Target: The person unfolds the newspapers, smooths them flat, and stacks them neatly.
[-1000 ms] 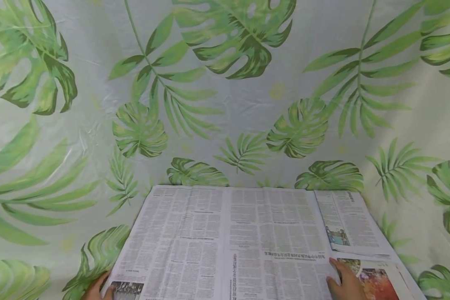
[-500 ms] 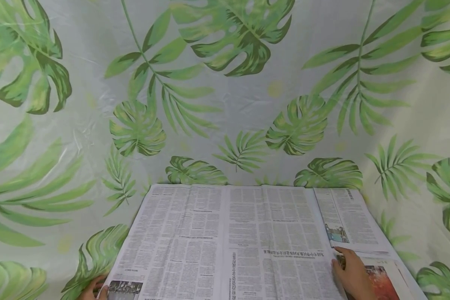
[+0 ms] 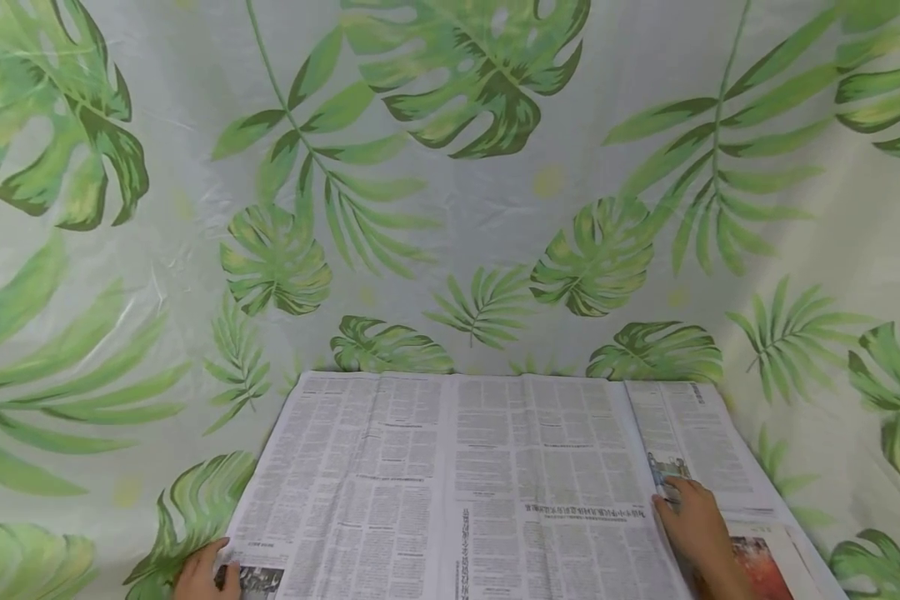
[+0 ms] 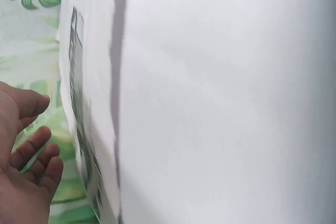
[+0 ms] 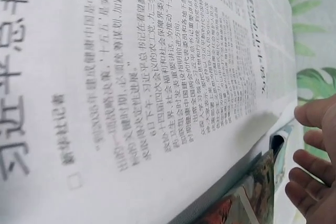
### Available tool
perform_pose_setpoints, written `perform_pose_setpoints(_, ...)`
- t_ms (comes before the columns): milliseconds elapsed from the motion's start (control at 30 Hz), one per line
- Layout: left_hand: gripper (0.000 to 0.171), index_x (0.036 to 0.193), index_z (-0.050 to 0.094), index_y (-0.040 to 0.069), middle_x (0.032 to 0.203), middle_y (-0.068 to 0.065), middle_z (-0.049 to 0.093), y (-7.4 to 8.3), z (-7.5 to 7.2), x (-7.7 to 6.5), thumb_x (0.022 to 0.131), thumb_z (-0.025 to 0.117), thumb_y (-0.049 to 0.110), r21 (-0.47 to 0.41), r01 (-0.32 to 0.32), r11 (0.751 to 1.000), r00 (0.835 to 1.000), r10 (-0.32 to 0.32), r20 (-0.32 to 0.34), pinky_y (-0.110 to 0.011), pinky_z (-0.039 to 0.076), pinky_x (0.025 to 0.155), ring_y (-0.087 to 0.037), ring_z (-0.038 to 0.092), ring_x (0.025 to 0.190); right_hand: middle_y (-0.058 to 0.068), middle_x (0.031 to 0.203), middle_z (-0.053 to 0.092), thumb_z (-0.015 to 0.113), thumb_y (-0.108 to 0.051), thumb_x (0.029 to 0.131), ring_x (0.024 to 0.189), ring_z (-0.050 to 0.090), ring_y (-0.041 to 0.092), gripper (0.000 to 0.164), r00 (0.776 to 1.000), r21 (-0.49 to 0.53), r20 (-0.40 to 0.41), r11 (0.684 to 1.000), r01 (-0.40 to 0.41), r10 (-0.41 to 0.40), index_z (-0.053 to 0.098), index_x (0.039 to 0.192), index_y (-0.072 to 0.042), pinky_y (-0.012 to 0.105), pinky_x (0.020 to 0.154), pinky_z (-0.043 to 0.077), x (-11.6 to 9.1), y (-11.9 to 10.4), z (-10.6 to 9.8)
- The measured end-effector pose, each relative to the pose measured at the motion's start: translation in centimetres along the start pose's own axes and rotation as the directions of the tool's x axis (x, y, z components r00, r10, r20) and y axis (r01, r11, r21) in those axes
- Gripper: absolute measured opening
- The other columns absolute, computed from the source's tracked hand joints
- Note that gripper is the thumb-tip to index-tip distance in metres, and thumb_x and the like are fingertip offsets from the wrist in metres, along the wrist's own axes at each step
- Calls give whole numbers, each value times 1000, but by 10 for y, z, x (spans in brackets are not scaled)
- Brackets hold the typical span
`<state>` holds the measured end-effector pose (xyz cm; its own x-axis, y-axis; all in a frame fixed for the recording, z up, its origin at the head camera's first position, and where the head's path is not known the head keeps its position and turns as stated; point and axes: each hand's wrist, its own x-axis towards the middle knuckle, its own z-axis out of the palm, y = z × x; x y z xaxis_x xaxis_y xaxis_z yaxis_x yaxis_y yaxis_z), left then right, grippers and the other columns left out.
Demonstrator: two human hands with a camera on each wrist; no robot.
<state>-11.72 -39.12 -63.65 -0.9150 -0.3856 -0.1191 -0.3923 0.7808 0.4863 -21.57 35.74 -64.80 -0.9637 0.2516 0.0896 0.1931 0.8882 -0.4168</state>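
A large newspaper sheet [image 3: 450, 467] lies spread flat, covered in dense print with a crease down the middle. At its near left corner is my left hand [image 3: 206, 573], next to a dark printed photo [image 3: 261, 581]. The left wrist view shows that hand [image 4: 31, 156] with loosely bent fingers, just beside the sheet's edge. My right hand [image 3: 693, 521] is along the sheet's right edge, over a narrower newspaper page [image 3: 708, 450] with a small colour drawing. In the right wrist view the thumb of this hand [image 5: 315, 166] is at the paper's edge, its fingers loosely bent.
A page with a red picture [image 3: 761, 567] lies at the near right, partly under the right forearm. Behind and around the newspapers hangs or lies a pale sheet with green leaf prints [image 3: 480, 192].
My right hand has moved forward along the large sheet's right edge, up to the narrower page. The left hand has shifted slightly, a little forward and inward. The newspapers stay about where they were.
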Motion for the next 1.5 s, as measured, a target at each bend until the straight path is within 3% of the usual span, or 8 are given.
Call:
perform_pose_setpoints(200,46,134,59,-6,130,-39,53,33,18,-4,95,66,18,-47,-152,987,987,149,-56,-69,46,93,-58,53,116,41,143,42,66,-39,94,133,39,61,71,993,-2,93,998,-68,68,49,143,10,70,107,36,11,-1,6)
perform_pose_setpoints(333,53,139,57,-3,134,-36,55,48,32,-2,94,72,21,-85,-272,959,959,262,-112,-69,46,94,-55,54,119,40,143,43,67,-41,93,132,41,61,74,993,-2,93,997,-74,74,48,144,9,71,103,40,14,0,12)
perform_pose_setpoints(533,62,142,57,3,136,-29,57,69,48,5,92,78,33,-121,-380,917,923,368,-110,-68,47,95,-50,56,121,39,144,43,69,-36,92,133,41,60,71,992,-29,71,994,-104,106,49,144,7,72,100,42,19,-2,17)
perform_pose_setpoints(667,63,143,57,6,138,-24,57,84,60,8,91,79,37,-144,-391,909,920,380,-95,-66,48,96,-47,56,122,39,143,43,69,-25,92,133,41,59,63,991,-45,20,990,-130,131,51,143,8,69,104,40,22,-4,19)
perform_pose_setpoints(867,62,144,57,11,140,-18,57,110,76,7,91,80,34,-224,-346,911,938,341,-62,-60,51,97,-40,60,120,40,136,48,67,-16,93,131,46,57,51,989,-75,-25,986,-149,147,57,133,14,65,108,40,27,-4,23)
perform_pose_setpoints(1100,51,135,64,14,134,-10,64,137,94,5,90,81,30,-259,-332,907,942,330,-53,-51,52,96,-29,64,114,29,101,63,67,-11,90,96,61,44,32,990,-38,-36,990,-136,135,65,106,16,56,85,48,30,2,22)
perform_pose_setpoints(1300,41,127,69,15,124,-5,69,148,101,1,89,81,28,-240,-349,906,936,351,-36,-42,55,86,-19,65,103,23,91,65,63,-7,88,82,61,34,21,977,84,-78,978,-191,198,66,100,10,49,73,48,27,5,23)
perform_pose_setpoints(1500,34,121,73,20,116,3,70,151,106,0,89,81,26,-223,-317,922,947,322,-14,-30,51,80,-8,57,90,26,95,67,58,-5,92,84,63,39,17,963,154,-200,976,-153,183,66,101,6,53,73,48,21,4,21)
